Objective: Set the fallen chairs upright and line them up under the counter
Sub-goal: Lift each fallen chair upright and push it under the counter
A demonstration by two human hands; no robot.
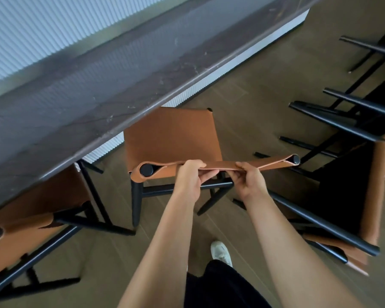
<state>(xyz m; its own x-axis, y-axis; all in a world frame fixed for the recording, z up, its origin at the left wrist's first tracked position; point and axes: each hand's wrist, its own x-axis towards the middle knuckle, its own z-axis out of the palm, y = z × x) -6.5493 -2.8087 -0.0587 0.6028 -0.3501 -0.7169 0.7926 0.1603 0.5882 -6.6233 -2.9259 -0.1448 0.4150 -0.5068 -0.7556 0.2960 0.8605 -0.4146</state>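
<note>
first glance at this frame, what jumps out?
The left hand and right hand grip the tan backrest of an upright chair at centre, its seat partly under the grey counter. To the right, a tipped chair lies on the floor, black legs sticking out.

Lighting is soft, even daylight, moderately bright. It is strongest on the fluted wall panel (31, 25) at upper left, which reads bluish and nearly washed out. The counter (98, 103) top carries a dull sheen. Shadows on the floor (265, 103) are faint and diffuse. Wide-angle bowing bends the counter edge. Sharpest zone: the left hand (191, 181), the right hand (251, 181) and the tan backrest (222, 165) they grip. The chair at lower left (20, 241) is smeared.
</note>
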